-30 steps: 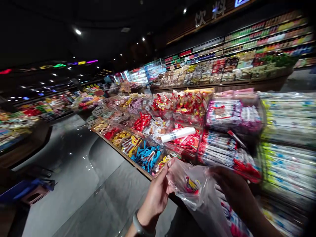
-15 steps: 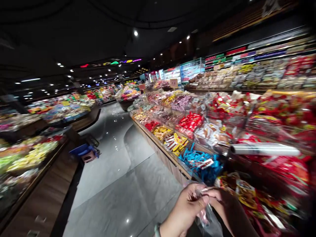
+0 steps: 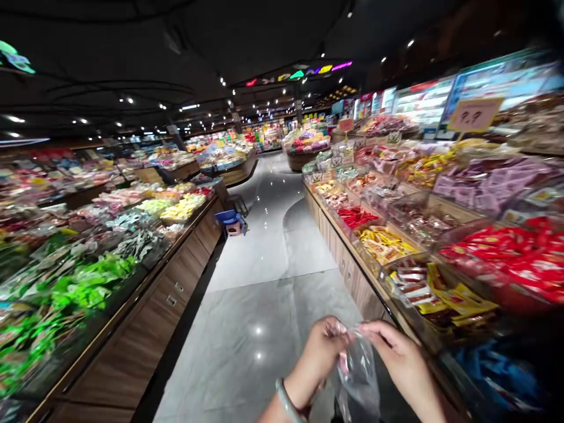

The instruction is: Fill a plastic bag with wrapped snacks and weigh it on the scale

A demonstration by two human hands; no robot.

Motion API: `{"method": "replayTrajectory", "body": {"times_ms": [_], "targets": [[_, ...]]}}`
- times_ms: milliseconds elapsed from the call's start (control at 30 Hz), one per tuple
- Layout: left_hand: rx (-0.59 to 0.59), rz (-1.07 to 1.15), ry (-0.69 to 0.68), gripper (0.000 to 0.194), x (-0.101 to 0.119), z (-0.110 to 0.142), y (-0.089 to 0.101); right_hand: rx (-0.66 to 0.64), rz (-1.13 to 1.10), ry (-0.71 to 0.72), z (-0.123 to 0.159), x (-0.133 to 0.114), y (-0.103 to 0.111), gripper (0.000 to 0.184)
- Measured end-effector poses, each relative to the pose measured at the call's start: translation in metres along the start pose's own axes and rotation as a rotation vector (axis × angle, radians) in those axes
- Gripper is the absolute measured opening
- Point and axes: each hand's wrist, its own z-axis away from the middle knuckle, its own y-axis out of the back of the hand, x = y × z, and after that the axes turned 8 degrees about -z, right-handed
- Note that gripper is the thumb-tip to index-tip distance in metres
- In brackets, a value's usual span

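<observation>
Above the aisle floor (image 3: 229,352), beside the right-hand display (image 3: 329,235), a clear plastic bag (image 3: 361,382) is held hanging by its top. Its mouth is apparently being worked; a steady hold on the rim seems called for. The plastic is gripped in the curled left hand (image 3: 321,349) and lightly pinched by the right hand (image 3: 400,355).

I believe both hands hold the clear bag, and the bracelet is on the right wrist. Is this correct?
The side is wrong: the head view shows the bracelet on the left wrist. The left hand and right hand do hold the bag.
</observation>
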Motion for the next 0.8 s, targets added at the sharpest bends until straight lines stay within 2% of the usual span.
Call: {"method": "replayTrajectory", "body": {"times_ms": [100,200,300,367,433,467,567,633,700,767,800], "targets": [[0.164,0.113,-0.053,0.045,0.029,-0.066,0.034,-0.025,-0.148,-0.043,-0.090,0.013,-0.023,0.033],[0.264,0.172,-0.058,0.039,0.074,-0.135,0.067,-0.029,-0.285,-0.036,-0.178,0.025,-0.036,0.042],[0.349,0.212,-0.047,0.035,0.125,-0.202,0.104,-0.229,-0.183,0.032,-0.258,0.037,-0.051,0.049],[0.398,0.228,-0.058,0.035,0.154,-0.246,0.130,-0.381,-0.040,0.095,-0.313,0.048,-0.076,0.069],[0.428,0.236,-0.078,0.035,0.177,-0.293,0.159,-0.419,0.092,0.136,-0.371,0.060,-0.116,0.082],[0.443,0.240,-0.087,0.036,0.186,-0.317,0.176,-0.415,0.141,0.149,-0.402,0.067,-0.140,0.077],[0.488,0.256,-0.109,0.038,0.204,-0.394,0.235,-0.459,0.163,0.238,-0.499,0.088,-0.219,0.043],[0.480,0.266,-0.117,0.040,0.212,-0.445,0.283,-0.570,0.109,0.289,-0.563,0.100,-0.270,0.032],[0.436,0.263,-0.117,0.042,0.221,-0.495,0.335,-0.676,0.028,0.273,-0.624,0.110,-0.317,0.031],[0.385,0.243,-0.095,0.045,0.235,-0.543,0.388,-0.712,-0.060,0.208,-0.681,0.117,-0.358,0.033],[0.365,0.235,-0.078,0.046,0.244,-0.565,0.414,-0.686,-0.088,0.176,-0.709,0.119,-0.378,0.034]]}}
